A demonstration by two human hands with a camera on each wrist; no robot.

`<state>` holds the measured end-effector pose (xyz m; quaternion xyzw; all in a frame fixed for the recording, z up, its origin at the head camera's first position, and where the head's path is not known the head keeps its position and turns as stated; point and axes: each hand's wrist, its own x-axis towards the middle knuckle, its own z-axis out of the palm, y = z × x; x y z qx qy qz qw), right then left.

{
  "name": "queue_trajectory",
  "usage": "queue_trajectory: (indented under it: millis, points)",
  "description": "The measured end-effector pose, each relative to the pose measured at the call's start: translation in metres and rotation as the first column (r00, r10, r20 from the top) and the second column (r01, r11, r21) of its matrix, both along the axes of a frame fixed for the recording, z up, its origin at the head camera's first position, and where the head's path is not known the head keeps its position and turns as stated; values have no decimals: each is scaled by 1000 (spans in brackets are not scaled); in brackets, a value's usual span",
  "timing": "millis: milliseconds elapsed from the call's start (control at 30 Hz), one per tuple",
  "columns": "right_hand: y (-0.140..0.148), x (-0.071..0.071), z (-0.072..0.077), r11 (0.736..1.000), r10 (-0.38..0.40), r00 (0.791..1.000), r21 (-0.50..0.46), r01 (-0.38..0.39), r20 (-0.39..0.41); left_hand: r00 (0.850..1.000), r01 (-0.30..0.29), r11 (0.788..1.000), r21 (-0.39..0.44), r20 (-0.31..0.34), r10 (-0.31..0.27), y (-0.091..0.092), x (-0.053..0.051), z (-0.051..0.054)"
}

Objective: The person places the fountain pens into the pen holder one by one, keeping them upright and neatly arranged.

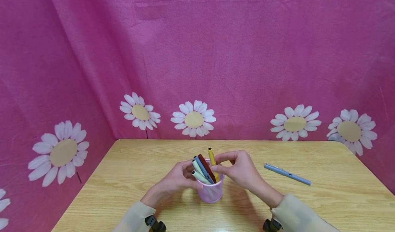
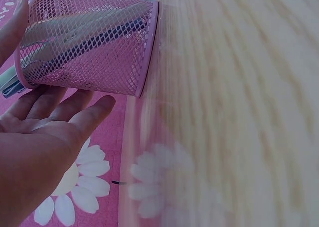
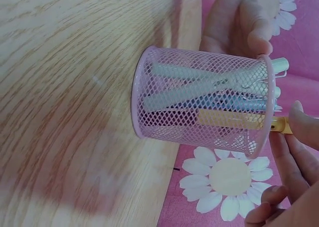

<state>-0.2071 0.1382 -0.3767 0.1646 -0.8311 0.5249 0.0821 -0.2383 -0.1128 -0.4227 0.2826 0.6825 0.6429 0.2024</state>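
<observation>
A pink mesh pen holder (image 1: 210, 193) stands upright on the table with several pens in it. Pale green pens (image 1: 201, 177), a blue pen (image 1: 203, 168) and a dark red pen (image 1: 207, 168) lean to the left inside. My left hand (image 1: 176, 180) holds the holder near its rim, thumb in front and fingers at the far left side. Between thumb and fingers, my right hand (image 1: 239, 168) pinches a yellow pen (image 1: 211, 156). Through the mesh in the right wrist view, that pen's lower end (image 3: 214, 118) hangs inside the holder, above its bottom.
A blue pen (image 1: 287, 174) lies on the wooden table (image 1: 333, 204), right of the right hand. Behind the table's back edge hangs a magenta cloth (image 1: 240, 70) with white daisies, which also runs along the left side.
</observation>
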Motion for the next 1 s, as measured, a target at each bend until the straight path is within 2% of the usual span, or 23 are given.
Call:
queue_trajectory:
  millis: [233, 433, 667, 1000]
  points:
    - [0, 1, 0, 998, 18, 1000, 58, -18, -2, 1000, 3, 1000, -3, -2, -3, -1, 0, 2]
    - [10, 5, 6, 996, -35, 999, 83, 35, -8, 1000, 3, 1000, -9, -13, -3, -1, -1, 1]
    - [40, 8, 9, 990, -62, 998, 123, 65, -28, 1000, -10, 1000, -5, -5, 10, 1, -1, 1]
    - [91, 8, -2, 958, -83, 995, 272, 94, -52, 1000, -20, 1000, -18, 3, 20, 1, 1, 1]
